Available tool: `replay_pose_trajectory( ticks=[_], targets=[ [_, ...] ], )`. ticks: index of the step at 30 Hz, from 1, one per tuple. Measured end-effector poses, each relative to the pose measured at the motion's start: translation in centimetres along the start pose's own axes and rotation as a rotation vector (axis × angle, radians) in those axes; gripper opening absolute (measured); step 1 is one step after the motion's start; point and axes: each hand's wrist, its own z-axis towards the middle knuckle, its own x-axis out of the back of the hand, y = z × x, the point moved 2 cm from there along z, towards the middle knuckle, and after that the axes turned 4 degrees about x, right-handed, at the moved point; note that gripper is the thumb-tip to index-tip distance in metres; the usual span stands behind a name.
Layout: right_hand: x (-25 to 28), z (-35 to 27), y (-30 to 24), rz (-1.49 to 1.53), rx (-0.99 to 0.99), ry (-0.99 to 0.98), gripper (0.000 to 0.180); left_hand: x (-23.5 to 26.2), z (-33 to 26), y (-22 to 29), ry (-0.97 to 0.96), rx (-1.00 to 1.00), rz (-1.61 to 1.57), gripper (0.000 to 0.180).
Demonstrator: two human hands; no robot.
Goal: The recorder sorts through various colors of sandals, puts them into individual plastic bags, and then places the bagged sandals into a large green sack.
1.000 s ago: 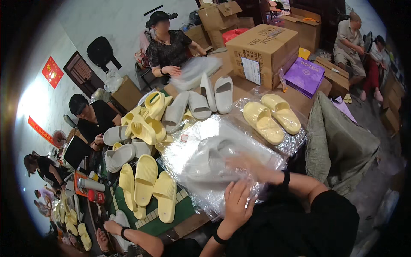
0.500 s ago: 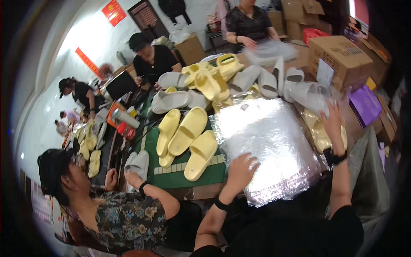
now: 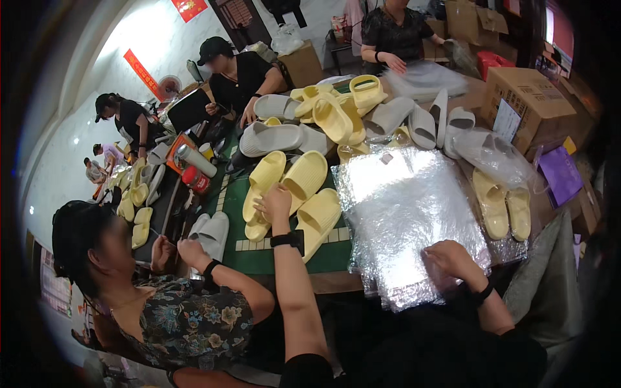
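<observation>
This is a small packing workshop, because many people sit along a long table (image 3: 284, 255) piled with yellow slippers (image 3: 304, 178) and grey slippers (image 3: 272, 138), with a stack of shiny clear bags (image 3: 404, 213) and brown cardboard boxes (image 3: 527, 103) all around them.

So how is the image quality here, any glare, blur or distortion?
Head view: strong glare on the stack of clear plastic bags under the right hand; the white wall at upper left is washed out; fisheye bends the table edge and darkens the corners; the left hand on the yellow slippers looks sharp.
</observation>
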Motion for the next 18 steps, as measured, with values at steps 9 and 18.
replay_pose_trajectory(
  ticks=[9, 18],
  targets=[
    [-0.6, -0.1, -0.5, -0.033, 0.085, 0.026, 0.021, -3.3, -0.8, 2.0, 0.062, -0.469, -0.071, 0.03],
    [-0.9, -0.5, -0.3, 0.013, 0.053, 0.059, 0.021, 3.2, -8.9, 8.2, 0.484, -0.523, -0.269, 0.04]
  ],
)
